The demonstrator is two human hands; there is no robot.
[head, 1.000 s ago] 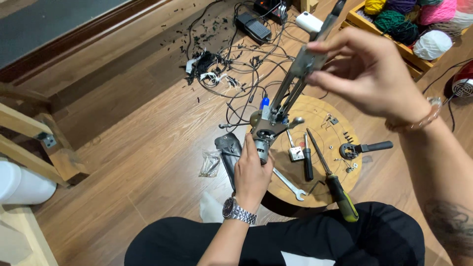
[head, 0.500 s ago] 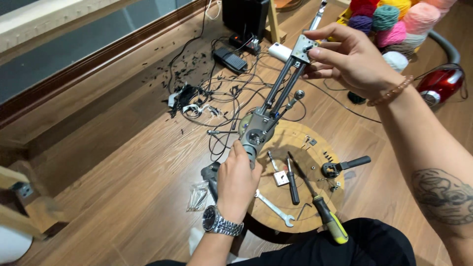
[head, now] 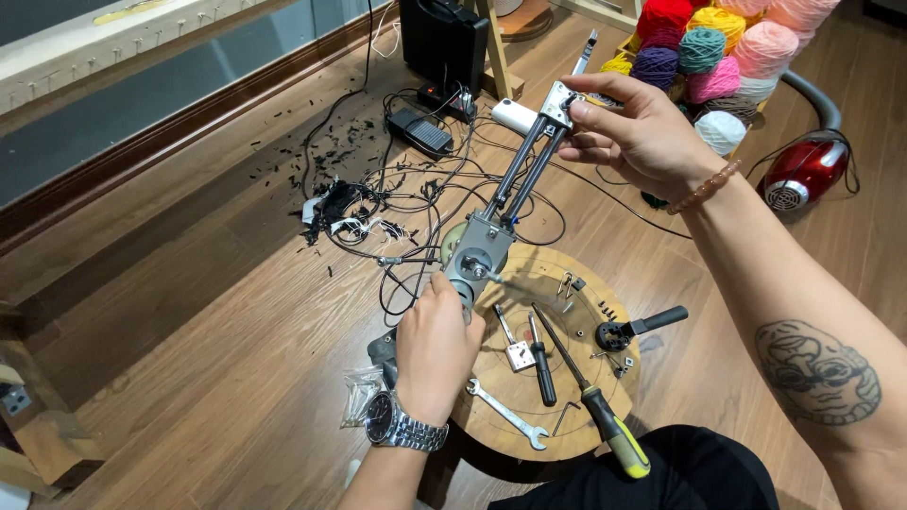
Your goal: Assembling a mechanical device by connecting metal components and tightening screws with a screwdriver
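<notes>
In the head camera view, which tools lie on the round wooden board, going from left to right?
Wrench → small metal square → black-handled screwdriver → yellow-handled screwdriver → black-handled round tool. The left hand rests at the board's left edge, on the metal device.

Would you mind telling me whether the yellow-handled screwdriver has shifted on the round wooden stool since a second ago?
No. The yellow-handled screwdriver lies in the same spot on the round wooden stool, beside the wrench.
</notes>
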